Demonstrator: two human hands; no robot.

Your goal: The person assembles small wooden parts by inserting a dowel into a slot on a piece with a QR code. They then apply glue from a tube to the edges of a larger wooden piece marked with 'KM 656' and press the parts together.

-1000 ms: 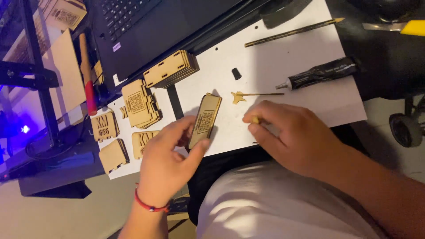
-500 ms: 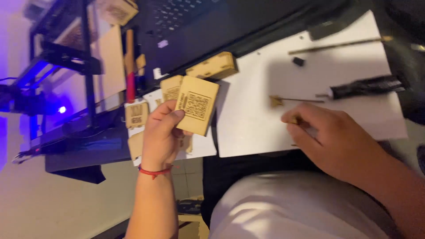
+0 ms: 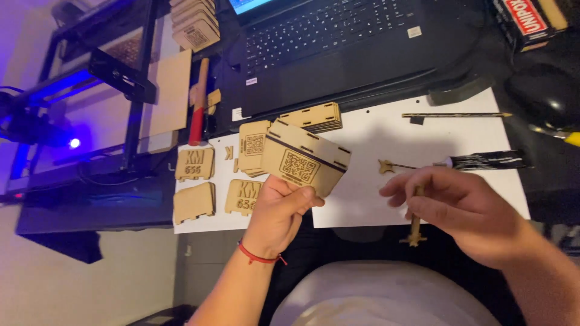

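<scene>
Nearest the body, the left hand, with a red cord at the wrist, holds a flat wooden box piece up over the near edge of the surface; its fingers are closed around the piece's lower corner, thumb pressed on the engraved square-code face. The right hand hangs just past the near edge, its fingers curled together and pinching a thin wooden stick whose cross-shaped tip points down towards the lap.

On the white sheet beneath lie more cut wooden panels near its left edge, some engraved. Just beyond the right hand rest a small star-tipped stick and a dark tube. Further back on the sheet sits a stack of slotted panels, and a slim pencil-like rod lies towards the far right corner.

Farthest off, an open laptop stands along the far edge, with a black metal frame and a blue light at the left.
</scene>
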